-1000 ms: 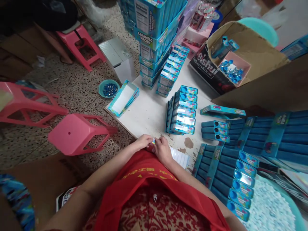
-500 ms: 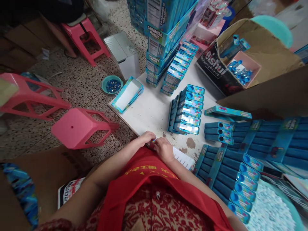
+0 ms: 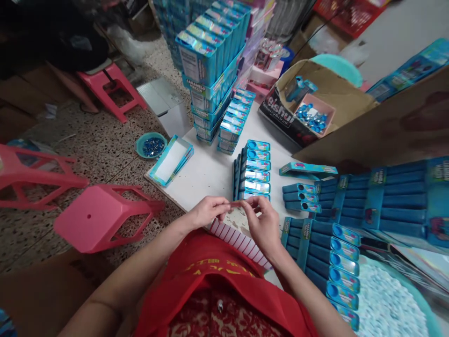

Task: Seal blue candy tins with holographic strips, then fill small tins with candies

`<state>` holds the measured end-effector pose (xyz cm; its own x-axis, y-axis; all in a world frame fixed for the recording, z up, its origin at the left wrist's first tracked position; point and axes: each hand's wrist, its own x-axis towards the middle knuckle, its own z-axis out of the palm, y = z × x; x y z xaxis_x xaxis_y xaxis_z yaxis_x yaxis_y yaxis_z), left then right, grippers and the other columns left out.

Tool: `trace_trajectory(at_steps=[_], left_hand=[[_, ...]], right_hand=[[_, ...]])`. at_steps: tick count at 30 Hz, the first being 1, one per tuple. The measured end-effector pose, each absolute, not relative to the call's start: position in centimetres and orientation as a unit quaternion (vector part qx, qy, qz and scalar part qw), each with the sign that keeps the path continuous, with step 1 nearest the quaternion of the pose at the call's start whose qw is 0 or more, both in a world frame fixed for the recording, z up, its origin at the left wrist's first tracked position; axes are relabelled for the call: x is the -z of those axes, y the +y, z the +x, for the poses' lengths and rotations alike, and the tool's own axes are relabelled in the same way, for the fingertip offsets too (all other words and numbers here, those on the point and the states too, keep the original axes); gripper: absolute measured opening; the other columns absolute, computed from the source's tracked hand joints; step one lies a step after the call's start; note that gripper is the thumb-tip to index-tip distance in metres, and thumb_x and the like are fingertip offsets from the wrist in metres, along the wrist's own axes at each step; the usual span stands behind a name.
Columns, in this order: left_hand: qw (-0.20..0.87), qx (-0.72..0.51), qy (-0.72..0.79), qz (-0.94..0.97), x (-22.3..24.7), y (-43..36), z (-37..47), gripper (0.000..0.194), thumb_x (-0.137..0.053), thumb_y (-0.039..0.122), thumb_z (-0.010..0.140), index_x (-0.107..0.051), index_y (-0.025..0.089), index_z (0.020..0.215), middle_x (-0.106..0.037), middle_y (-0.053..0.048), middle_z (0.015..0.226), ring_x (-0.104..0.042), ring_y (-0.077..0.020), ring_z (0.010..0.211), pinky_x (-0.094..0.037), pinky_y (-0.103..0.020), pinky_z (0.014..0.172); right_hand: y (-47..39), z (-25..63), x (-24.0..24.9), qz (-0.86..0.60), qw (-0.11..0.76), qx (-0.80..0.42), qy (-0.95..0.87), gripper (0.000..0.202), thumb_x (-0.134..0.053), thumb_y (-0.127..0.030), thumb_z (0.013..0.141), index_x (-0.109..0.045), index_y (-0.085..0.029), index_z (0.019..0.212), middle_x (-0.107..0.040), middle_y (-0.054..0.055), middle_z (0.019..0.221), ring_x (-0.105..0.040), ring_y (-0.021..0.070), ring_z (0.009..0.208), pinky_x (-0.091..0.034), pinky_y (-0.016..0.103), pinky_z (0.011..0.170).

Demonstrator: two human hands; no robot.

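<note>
Your left hand (image 3: 208,210) and right hand (image 3: 264,228): fingers (image 3: 221,201) nearly closed, each pinching one end of thin strip (image 3: 236,204) | strip: between fingers, above bench (image 3: 207,174) | step, apparently: holding strip level | next move likely calls for: steady pinch, both ends

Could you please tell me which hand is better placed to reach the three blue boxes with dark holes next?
Probably the right hand: it is nearer those blue boxes, with the left hand farther away; both hold a thin strip.
</note>
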<state>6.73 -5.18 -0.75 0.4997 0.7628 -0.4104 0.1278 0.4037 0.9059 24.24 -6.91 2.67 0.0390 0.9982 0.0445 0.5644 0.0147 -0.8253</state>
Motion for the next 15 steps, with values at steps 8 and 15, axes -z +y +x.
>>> trace_trajectory(at_steps=[8, 15], left_hand=[[0.644, -0.279, 0.434, 0.565, -2.5, 8.3, 10.3, 0.006, -0.051, 0.017, 0.080, -0.047, 0.018, 0.085, -0.047, 0.009, 0.046, -0.041, -0.0060, 0.039, -0.033, -0.016, 0.042], [0.597, -0.261, 0.512, 0.560, 0.1, 12.0, 12.0, 0.012, -0.050, 0.009, 0.074, -0.043, 0.018, 0.077, -0.046, 0.009, 0.043, -0.039, -0.0056, 0.036, -0.029, -0.015, 0.040]], right_hand=[[5.0, 27.0, -2.1, -0.702, 0.423, -0.203, -0.536, 0.015, -0.063, -0.032, 0.069, -0.060, -0.018, 0.066, -0.055, 0.001, 0.074, -0.051, 0.0165, 0.071, -0.042, 0.033, 0.075], [9.6, 26.9, 1.1, -0.761, 0.362, -0.207, -0.497, 0.010, -0.060, -0.024, 0.065, -0.054, -0.020, 0.058, -0.053, 0.002, 0.071, -0.050, 0.0203, 0.078, -0.039, 0.036, 0.083]])
